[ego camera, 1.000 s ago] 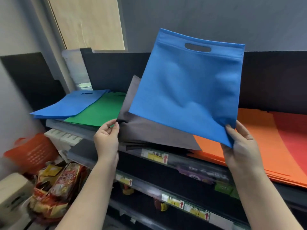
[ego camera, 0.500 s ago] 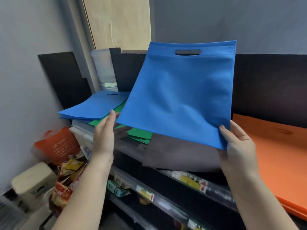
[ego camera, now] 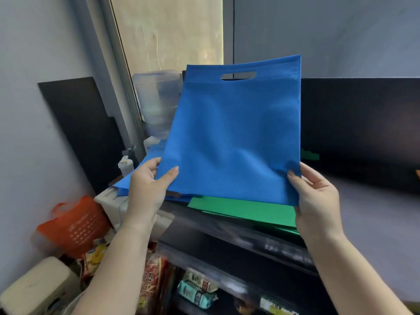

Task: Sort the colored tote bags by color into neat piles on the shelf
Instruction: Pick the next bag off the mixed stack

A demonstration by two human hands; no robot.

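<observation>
Here both hands pinch one blue tote bag [ego camera: 231, 142] by its lower corners, the left hand [ego camera: 148, 186] with thumb on the front face and the right hand [ego camera: 314, 197] at the opposite corner, holding it upright with its cut-out handle on top, above the shelf [ego camera: 238, 233]. Under it lie a blue pile [ego camera: 127, 185] on the left and a green pile [ego camera: 247, 211] just beside it, layers too edge-on to count. Below left, one orange basket [ego camera: 75, 226] sits blurred, its contents unclear.
</observation>
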